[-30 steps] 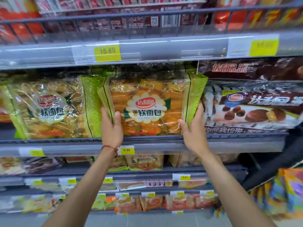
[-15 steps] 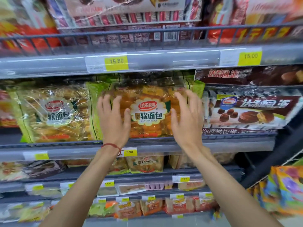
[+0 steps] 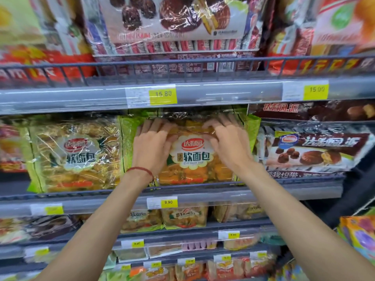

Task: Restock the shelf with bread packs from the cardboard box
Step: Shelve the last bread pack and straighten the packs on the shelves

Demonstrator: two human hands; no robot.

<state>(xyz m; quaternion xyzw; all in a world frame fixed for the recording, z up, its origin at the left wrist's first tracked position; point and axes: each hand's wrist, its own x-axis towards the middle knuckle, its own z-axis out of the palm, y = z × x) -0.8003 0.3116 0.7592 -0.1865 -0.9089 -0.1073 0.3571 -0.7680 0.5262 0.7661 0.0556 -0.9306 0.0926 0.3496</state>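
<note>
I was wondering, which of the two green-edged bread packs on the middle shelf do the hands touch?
The right-hand bread pack, beside the chocolate pie bag: left hand and right hand rest on its front. The left-hand pack is untouched.

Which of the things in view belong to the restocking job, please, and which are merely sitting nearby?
Job: middle bread pack; left hand and right hand pressing its front; shelf under it.
Nearby only: neighbouring bread pack at left; chocolate pie pack at right; 9.90 price tag.
</note>
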